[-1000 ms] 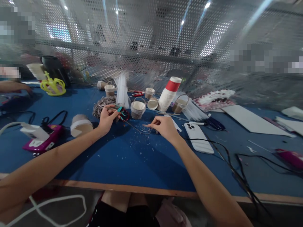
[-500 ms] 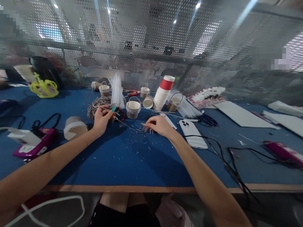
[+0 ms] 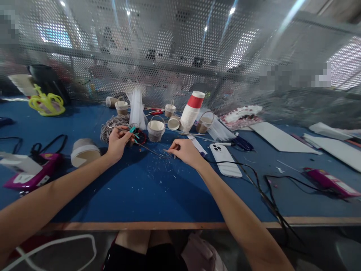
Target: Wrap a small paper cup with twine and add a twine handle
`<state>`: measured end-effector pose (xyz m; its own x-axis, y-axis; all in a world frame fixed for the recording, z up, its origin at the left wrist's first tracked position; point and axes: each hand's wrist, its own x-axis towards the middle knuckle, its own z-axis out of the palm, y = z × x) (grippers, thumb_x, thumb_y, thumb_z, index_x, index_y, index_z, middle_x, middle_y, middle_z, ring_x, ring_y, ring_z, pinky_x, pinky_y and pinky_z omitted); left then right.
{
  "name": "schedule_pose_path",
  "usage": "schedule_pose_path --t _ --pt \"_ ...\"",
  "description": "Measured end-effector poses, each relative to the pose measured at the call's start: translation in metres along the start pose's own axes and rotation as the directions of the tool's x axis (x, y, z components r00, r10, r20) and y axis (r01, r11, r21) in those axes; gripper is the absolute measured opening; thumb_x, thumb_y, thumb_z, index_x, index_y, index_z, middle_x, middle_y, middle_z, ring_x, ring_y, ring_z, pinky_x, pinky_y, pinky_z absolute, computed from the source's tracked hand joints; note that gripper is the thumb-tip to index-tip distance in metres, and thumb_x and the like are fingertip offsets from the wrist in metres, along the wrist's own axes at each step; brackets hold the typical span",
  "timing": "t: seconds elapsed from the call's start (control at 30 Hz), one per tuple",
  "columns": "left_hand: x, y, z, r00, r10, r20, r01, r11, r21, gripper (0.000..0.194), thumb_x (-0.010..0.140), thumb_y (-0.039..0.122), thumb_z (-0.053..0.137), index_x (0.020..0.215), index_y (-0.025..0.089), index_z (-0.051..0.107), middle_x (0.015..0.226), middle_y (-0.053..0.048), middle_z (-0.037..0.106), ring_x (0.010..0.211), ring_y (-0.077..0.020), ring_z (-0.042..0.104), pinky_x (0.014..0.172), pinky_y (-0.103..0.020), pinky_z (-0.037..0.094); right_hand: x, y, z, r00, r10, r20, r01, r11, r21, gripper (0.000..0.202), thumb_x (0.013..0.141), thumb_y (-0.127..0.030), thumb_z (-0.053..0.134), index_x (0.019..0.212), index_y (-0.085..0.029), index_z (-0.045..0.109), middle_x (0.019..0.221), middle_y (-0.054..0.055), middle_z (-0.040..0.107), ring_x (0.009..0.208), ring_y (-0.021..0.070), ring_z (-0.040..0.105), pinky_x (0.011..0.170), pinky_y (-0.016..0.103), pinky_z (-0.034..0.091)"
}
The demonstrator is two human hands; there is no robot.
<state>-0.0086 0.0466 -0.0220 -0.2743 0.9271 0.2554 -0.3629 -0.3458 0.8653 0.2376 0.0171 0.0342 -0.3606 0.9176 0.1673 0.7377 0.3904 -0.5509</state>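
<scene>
Spanning the gap between two bare hands, a thin cord runs low across the bench — resting on it or just above, I cannot tell which. The left hand has thumb and fingers closed around a small teal piece, possibly a tool's handle, right beside a tangled heap of strands. Across from it, the right hand appears to pinch the cord near its curled end, though the fingertips are too small to read exactly. Behind the cord, a little bucket stands upright, its handle arched over it; a white phone lies to the right. As I judge it, the step in hand is managing one loose length; the next move calls for a firm pinch and light tension — such thin stuff could easily snag.
</scene>
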Motion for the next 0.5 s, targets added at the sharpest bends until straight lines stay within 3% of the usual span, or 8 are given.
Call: schedule_pose_path --t 0.23,0.37,0.5 --pt "0.0 0.0 0.001 1.0 0.024 0.007 -0.024 1.0 -0.01 0.029 0.065 0.019 0.073 0.079 0.017 0.049 0.054 0.004 0.063 0.043 -0.0074 0.058 0.042 -0.015 0.045 -0.002 -0.006 0.002 1.0 0.02 -0.007 -0.019 0.995 0.095 0.015 0.075 -0.021 0.066 0.065 -0.015 0.058 0.058 0.003 0.063 0.049 0.0112 0.057 0.054 0.025 0.043" --pt "0.001 -0.001 0.0 0.999 0.047 0.005 -0.046 0.999 -0.019 0.027 0.068 0.019 0.073 0.079 0.018 0.048 0.054 0.005 0.061 0.043 -0.0068 0.058 0.041 -0.013 0.042 0.001 0.0 0.002 0.992 -0.011 0.129 -0.013 0.983 0.182 0.024 0.084 -0.035 0.055 0.078 -0.015 0.066 0.059 0.003 0.064 0.049 0.0103 0.053 0.049 0.023 0.038" --pt "0.001 0.0 0.0 0.999 0.042 0.005 -0.042 0.999 -0.008 0.025 0.069 0.016 0.071 0.08 0.017 0.048 0.055 0.005 0.061 0.044 -0.0067 0.058 0.041 -0.013 0.042 0.004 0.004 0.003 0.975 -0.02 0.221 -0.039 0.964 0.262 0.032 0.086 -0.039 0.051 0.075 -0.014 0.068 0.057 0.002 0.063 0.045 0.0087 0.05 0.048 0.022 0.037"
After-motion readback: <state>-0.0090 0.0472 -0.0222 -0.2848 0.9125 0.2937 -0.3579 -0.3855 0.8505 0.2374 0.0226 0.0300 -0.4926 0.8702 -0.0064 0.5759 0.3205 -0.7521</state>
